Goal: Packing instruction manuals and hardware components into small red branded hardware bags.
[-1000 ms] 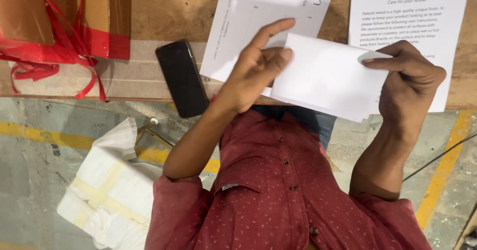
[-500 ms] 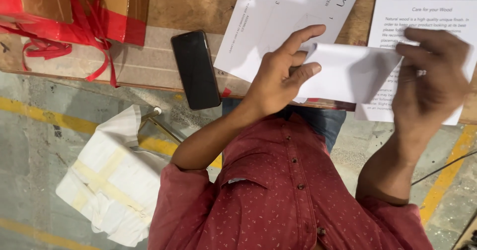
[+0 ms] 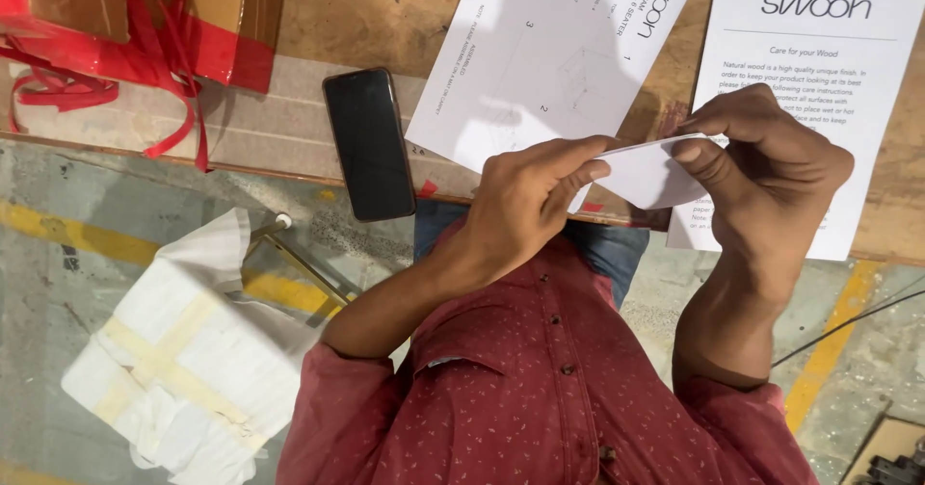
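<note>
White folded paper [image 3: 647, 175] pinched at both ends, above the edge of the wooden table [image 3: 376, 13] and over the lap, probably to keep it flat and steady. Left hand [image 3: 525, 201] clamped on its left end, right hand [image 3: 766, 172] closed on its right end. Behind, two white printed sheets: a slanted one [image 3: 540, 52] and a straight one [image 3: 819, 71], partly covered. Black phone [image 3: 369, 143] beside them. Brown cardboard box [image 3: 231, 8] with red tape at the far left. White taped parcel [image 3: 183, 350] down on the floor.
</note>
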